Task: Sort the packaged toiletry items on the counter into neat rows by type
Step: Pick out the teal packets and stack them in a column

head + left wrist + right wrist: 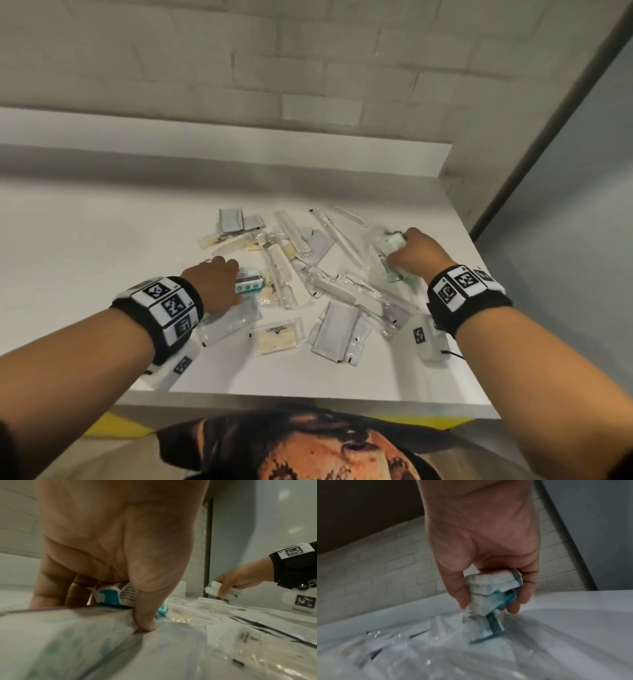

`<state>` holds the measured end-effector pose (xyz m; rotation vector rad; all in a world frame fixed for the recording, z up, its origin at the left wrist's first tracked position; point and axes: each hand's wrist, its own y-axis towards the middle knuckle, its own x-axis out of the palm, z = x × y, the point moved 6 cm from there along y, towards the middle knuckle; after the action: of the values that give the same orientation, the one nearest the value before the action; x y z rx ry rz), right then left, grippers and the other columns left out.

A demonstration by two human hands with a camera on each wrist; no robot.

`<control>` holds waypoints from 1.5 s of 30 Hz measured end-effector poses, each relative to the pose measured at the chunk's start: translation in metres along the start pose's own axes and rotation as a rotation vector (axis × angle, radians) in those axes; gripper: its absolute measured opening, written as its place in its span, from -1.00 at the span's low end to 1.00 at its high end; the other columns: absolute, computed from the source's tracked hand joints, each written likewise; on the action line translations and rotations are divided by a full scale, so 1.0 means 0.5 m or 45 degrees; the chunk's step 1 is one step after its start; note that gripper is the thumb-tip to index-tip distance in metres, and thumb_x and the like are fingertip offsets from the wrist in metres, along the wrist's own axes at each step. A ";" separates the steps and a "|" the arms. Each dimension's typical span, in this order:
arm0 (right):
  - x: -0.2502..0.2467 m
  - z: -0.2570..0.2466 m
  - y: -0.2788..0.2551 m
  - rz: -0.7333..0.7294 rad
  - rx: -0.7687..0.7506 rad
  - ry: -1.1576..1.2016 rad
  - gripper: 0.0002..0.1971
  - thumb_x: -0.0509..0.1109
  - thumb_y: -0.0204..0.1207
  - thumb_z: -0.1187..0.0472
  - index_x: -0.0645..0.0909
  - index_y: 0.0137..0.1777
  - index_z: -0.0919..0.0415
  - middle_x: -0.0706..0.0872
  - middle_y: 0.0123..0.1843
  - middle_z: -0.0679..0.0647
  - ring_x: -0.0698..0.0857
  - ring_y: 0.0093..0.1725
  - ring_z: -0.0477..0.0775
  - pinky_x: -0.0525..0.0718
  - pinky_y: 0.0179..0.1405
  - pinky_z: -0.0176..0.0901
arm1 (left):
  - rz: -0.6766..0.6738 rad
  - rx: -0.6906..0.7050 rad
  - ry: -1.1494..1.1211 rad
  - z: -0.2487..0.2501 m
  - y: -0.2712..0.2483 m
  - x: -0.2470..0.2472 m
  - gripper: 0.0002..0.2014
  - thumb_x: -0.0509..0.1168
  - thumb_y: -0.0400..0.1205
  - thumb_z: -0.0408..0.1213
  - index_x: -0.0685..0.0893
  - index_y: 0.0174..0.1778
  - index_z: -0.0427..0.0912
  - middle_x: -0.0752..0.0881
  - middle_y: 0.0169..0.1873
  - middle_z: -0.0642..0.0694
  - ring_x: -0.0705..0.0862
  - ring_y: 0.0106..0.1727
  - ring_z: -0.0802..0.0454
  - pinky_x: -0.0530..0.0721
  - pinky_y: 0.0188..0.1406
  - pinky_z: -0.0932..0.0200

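Observation:
A loose pile of packaged toiletries lies on the white counter [85, 240]. My left hand [236, 278] reaches into the pile's left side. Its thumb and fingers are curled round a small teal-and-white packet [249, 284] [111, 596], which sits on a clear bag [229, 322]. My right hand [399, 250] is at the pile's far right. It pinches a crumpled white-and-teal packet [394, 241] [488, 588] between thumb and fingers, just above the counter. A similar packet [481, 630] lies right beneath it.
Combs in clear wrappers [277, 267] [334, 291], grey sachets [230, 219] [337, 329], a beige packet [277, 337] and long toothbrush wrappers [339, 236] are scattered between my hands. A tiled wall runs behind the counter, and a grey panel [565, 205] closes the right side.

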<state>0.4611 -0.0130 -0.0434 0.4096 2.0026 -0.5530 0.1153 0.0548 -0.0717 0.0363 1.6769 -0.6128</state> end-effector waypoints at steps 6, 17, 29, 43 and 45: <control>0.038 -0.025 0.013 -0.114 -0.005 -0.334 -0.36 0.52 0.25 0.11 0.42 0.35 0.16 0.61 -0.01 0.07 0.61 -0.02 0.13 0.63 -0.05 -0.09 | 0.045 0.049 -0.128 -0.026 -0.007 -0.026 -0.40 0.34 0.53 0.15 0.41 0.40 -0.07 0.56 0.30 -0.08 0.60 0.21 -0.07 0.56 0.09 0.08; 0.122 -0.397 -0.148 -0.237 -0.773 -0.418 -0.32 0.48 0.38 -0.18 0.36 0.49 -0.09 0.64 0.32 -0.05 0.62 0.13 0.04 0.58 0.01 -0.10 | 0.158 0.154 -0.055 -0.253 -0.006 -0.063 -0.44 0.42 0.47 0.03 0.47 0.39 0.08 0.58 0.25 0.00 0.60 0.28 -0.06 0.59 0.22 0.00; 0.286 -0.673 -0.121 -0.086 -0.931 -0.636 0.01 0.58 0.18 -0.21 0.19 0.61 -0.05 0.46 0.40 0.06 0.41 0.38 0.17 0.40 0.34 0.05 | 0.100 0.223 -0.400 -0.449 0.031 0.002 -0.30 0.50 0.32 0.08 0.42 0.37 0.09 0.60 0.24 0.09 0.61 0.19 0.04 0.60 0.18 0.03; 0.374 -0.723 -0.086 -0.487 -0.503 -0.451 -0.88 0.36 0.53 0.26 0.75 -0.10 0.12 0.80 -0.09 0.01 0.67 -0.22 -0.03 0.61 -0.28 -0.22 | 0.007 0.311 -0.321 -0.516 0.072 -0.025 -0.67 0.16 0.69 0.08 0.65 -0.23 -0.04 0.68 -0.25 0.01 0.62 -0.16 -0.01 0.48 -0.28 0.10; 0.364 -0.726 -0.075 -0.384 -0.510 -0.534 -0.81 0.32 0.56 0.27 0.76 0.00 0.08 0.78 0.03 -0.05 0.63 -0.10 -0.05 0.56 -0.14 -0.22 | 0.110 0.261 -0.340 -0.538 0.088 -0.031 -0.67 0.18 0.68 0.06 0.71 -0.13 -0.08 0.72 -0.16 -0.04 0.64 -0.09 -0.04 0.56 -0.17 0.06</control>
<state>0.0927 0.1616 -0.0457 -0.2416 1.7145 -0.3679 -0.1102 0.2079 -0.0547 0.1667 1.3440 -0.6910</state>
